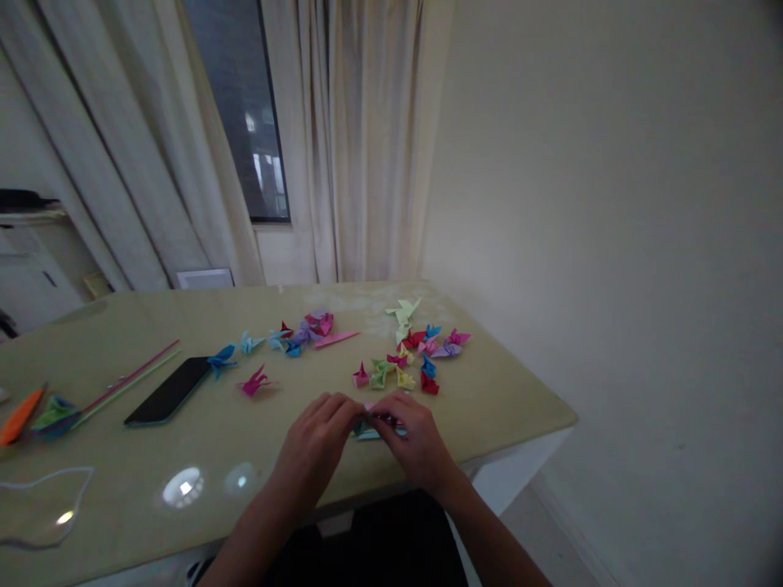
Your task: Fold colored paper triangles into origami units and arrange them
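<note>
Near the table's front edge, my left hand (324, 430) and my right hand (417, 434) meet at the fingertips. Both are closed in a pinch, and what they grip between them is mostly hidden; only small dark and pinkish bits show. Under the fingers lies a pale blue paper piece (368, 435), partly covered. Just beyond my hands sit several folded paper cranes, among them a pink one (360, 375), a green one (380, 373), a yellow one (404, 378) and a red one (429, 383).
More paper cranes (306, 333) lie further back, with a pink folded strip (336, 339). A lone magenta crane (254, 381) is left of my hands. A black phone (171, 391), thin sticks (131, 379) and an orange object (21, 417) lie leftward. A wall (642, 269) borders the right.
</note>
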Demonstrator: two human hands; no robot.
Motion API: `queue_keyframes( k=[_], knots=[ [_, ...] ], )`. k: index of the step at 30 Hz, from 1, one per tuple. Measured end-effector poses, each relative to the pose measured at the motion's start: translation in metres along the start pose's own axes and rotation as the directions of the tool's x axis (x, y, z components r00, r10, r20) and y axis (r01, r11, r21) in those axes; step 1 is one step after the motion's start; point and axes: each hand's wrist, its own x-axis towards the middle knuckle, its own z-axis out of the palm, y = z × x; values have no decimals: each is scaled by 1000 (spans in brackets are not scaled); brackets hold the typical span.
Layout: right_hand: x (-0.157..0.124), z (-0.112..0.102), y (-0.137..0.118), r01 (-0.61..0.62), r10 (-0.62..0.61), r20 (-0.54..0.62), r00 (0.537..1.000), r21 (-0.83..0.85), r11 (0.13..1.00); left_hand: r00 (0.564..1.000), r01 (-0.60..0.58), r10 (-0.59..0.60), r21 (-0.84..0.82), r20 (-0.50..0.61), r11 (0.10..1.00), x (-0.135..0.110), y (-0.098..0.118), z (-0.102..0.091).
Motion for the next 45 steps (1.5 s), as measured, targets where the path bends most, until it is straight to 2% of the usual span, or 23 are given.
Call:
queue_keyframes(
  k=[2, 4, 5, 7, 8, 10, 11, 12, 14, 16, 18, 20, 22, 24, 26, 28, 31, 33, 35, 38, 40, 42, 45],
  knots=[
    [1, -4, 4, 5, -5, -29, 1000, -8, 1000, 1000, -20, 19, -28, -16, 999, 6, 3, 1],
    [0, -15, 14, -3, -2, -84, 996, -49, 999, 999, 11, -12, -37, -53, 999, 8, -11, -3],
    [-1, -24, 21, -23, 11, -139, 990, -81, 996, 995, 55, -56, -12, -77, 998, 8, -24, -6],
    [-3, -45, 39, -111, 61, -295, 954, -156, 981, 971, 214, -198, 120, -134, 969, 3, -60, -16],
    [-3, -56, 49, -177, 93, -383, 919, -190, 966, 949, 308, -281, 234, -144, 922, 0, -82, -22],
    [-4, -78, 72, -315, 159, -504, 849, -239, 919, 871, 486, -462, 431, -167, 761, -10, -127, -33],
    [-4, -86, 83, -375, 193, -528, 827, -263, 889, 819, 556, -546, 480, -177, 678, -15, -147, -37],
    [-4, -93, 94, -426, 233, -524, 819, -284, 859, 787, 576, -603, 505, -131, 643, -19, -165, -40],
    [-4, -99, 113, -483, 307, -464, 831, -328, 812, 760, 568, -649, 494, -8, 659, -26, -192, -41],
    [-3, -99, 125, -488, 349, -391, 852, -351, 799, 763, 558, -642, 429, 70, 710, -27, -203, -39],
    [-4, -96, 131, -484, 355, -376, 856, -341, 806, 771, 581, -631, 317, 80, 750, -26, -202, -35],
    [-5, -92, 128, -475, 320, -426, 846, -329, 816, 790, 599, -607, 102, 85, 794, -21, -189, -31],
    [-4, -86, 117, -431, 248, -476, 844, -327, 841, 833, 553, -541, -205, 114, 808, -14, -168, -27],
    [-2, -78, 98, -338, 176, -458, 871, -301, 892, 882, 462, -447, -445, 146, 767, -4, -140, -24],
    [3, -66, 74, -230, 140, -362, 922, -218, 949, 917, 393, -363, -527, 166, 754, 6, -108, -20],
    [10, -52, 51, -141, 119, -209, 971, -94, 985, 942, 335, -283, -574, 181, 747, 18, -77, -14],
    [21, -34, 28, -94, 96, -13, 995, 94, 991, 960, 281, -209, -660, 188, 696, 32, -42, 0],
    [26, -26, 21, -91, 88, 25, 996, 172, 981, 965, 263, -203, -689, 168, 676, 38, -28, 11],
    [28, -22, 20, -86, 89, -6, 996, 203, 975, 967, 252, -210, -699, 147, 669, 40, -19, 20],
    [25, -24, 21, -68, 84, -78, 993, 188, 980, 969, 247, -183, -710, 167, 659, 40, -16, 28],
    [22, -32, 26, -70, 90, -129, 988, 153, 986, 968, 248, -160, -668, 192, 702, 42, -24, 30],
    [19, -48, 35, -94, 111, -220, 969, 87, 992, 971, 236, -177, -549, 158, 802, 47, -45, 29],
    [21, -85, 61, -168, 133, -401, 906, -53, 984, 962, 266, -272, -205, -2, 942, 55, -100, 28]
  ],
)
